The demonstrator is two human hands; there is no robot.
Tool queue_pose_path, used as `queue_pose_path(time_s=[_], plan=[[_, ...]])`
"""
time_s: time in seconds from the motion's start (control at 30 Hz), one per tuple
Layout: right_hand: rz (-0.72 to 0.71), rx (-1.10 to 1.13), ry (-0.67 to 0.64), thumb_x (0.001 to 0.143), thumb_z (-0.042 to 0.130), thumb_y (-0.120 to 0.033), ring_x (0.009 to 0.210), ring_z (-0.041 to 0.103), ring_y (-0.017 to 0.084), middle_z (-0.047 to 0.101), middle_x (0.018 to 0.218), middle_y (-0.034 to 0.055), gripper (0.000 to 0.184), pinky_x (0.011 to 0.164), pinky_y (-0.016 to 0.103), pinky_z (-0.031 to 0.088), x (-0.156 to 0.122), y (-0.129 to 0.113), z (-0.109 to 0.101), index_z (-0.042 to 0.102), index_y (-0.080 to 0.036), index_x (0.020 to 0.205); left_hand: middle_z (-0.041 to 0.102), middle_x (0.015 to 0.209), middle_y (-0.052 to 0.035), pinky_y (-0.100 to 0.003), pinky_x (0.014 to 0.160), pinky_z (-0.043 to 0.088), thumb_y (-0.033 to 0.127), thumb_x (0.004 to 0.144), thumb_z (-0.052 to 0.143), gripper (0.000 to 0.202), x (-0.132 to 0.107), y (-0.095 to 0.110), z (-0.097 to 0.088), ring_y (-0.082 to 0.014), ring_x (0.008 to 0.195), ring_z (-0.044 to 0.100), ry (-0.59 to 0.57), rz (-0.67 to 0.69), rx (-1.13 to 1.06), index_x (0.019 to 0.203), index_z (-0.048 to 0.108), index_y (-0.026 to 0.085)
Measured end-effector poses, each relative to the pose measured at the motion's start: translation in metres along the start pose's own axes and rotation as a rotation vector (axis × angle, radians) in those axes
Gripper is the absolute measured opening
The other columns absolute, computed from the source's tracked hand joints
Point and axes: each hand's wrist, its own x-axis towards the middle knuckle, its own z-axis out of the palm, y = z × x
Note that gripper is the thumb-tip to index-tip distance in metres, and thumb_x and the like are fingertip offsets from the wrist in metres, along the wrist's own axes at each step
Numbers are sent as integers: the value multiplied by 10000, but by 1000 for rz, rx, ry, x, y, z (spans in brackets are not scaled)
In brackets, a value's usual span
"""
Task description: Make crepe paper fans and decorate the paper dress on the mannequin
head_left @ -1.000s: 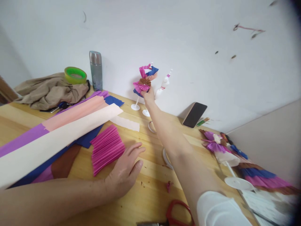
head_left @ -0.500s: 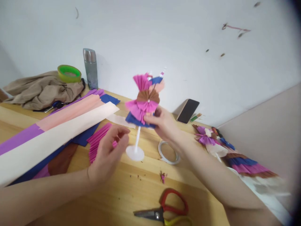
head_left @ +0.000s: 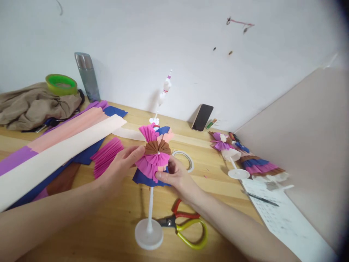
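Observation:
A small dress of pleated crepe paper (head_left: 152, 167), in pink, brown, peach and blue, sits on a white stand (head_left: 149, 234) with a round base. My right hand (head_left: 180, 178) grips the dress at its right side, thumb in front and fingers partly hidden behind. From the left, my left hand (head_left: 124, 160) pinches the dress's edge beside the brown bow; some of its fingers are hidden. A bead-like dot marks the bow's middle. Close to the stand's base lie scissors (head_left: 174, 220) with red and yellow handles.
Crepe paper strips (head_left: 62, 145) and a pleated pink piece (head_left: 107, 158) lie left. Behind are a flask (head_left: 88, 78), green tape (head_left: 61, 85) on brown cloth, a white figure (head_left: 165, 91) and a phone (head_left: 202, 117). Right are a tape roll (head_left: 188, 158), another paper dress (head_left: 222, 141) and a pen (head_left: 263, 199).
My right hand has brought the dress and stand down and nearer. My left hand has moved from beside the stand onto the dress. The view has shifted right.

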Motion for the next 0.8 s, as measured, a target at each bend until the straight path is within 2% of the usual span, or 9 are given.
queue_pose_path(time_s=[0.1,0.23,0.33,0.4,0.47,0.53,0.6,0.63,0.8], plan=[[5,-14,-53,634,852,-411,802,620,156,689,900,15,489,764,291,512,-4,3,6,636,-216,1027,736,1027,-116,-391,870,488,502,720,731,506,3,10,-1,-310,1019,649,-111,-21,46,1068,696,136],[-25,-85,-139,664,817,-482,809,601,159,662,875,17,485,789,299,493,-4,3,9,615,-192,997,728,958,-104,-346,801,489,438,650,807,471,7,5,-4,-271,924,657,-152,-118,45,991,715,126],[12,-300,-189,774,686,-542,697,550,147,602,758,8,420,655,273,461,-10,-7,0,606,-165,938,719,908,-90,-304,760,481,386,658,816,414,7,-2,-8,-231,870,651,-174,-163,-39,954,721,113],[35,-538,-224,840,600,-485,646,514,138,567,703,1,333,600,260,418,-19,-18,-11,601,-157,893,722,900,-83,-281,739,481,354,658,824,398,4,-3,-12,-211,849,650,-169,-185,-93,959,728,112],[83,-820,-276,807,631,-329,629,507,126,581,716,7,178,596,252,397,-32,-30,-22,598,-155,818,726,895,-75,-255,733,487,328,652,833,375,1,-1,-16,-193,845,654,-161,-195,-136,946,741,115],[218,-991,-451,750,653,-180,646,552,128,621,747,11,96,609,243,412,-48,-40,-31,623,-163,839,729,860,-67,-241,725,499,317,643,842,346,-3,5,-21,-180,813,662,-167,-193,-166,911,750,119],[264,-1125,-661,694,642,-86,740,592,160,647,831,23,207,644,258,430,-63,-44,-37,649,-187,875,734,825,-67,-262,722,521,321,652,835,330,-6,15,-25,-189,773,676,-198,-175,-185,905,747,129],[263,-1184,-683,675,643,-70,784,600,178,649,885,34,274,665,272,445,-69,-44,-39,653,-196,918,735,796,-66,-280,707,529,329,676,816,305,-7,21,-26,-197,745,682,-213,-165,-179,903,740,140],[98,-1299,-624,702,527,-5,1084,561,251,614,1155,92,530,904,367,473,-87,-36,-44,596,-228,1178,762,836,-63,-293,697,537,289,657,799,251,-15,50,-29,-225,756,698,-270,-174,37,871,750,168]])
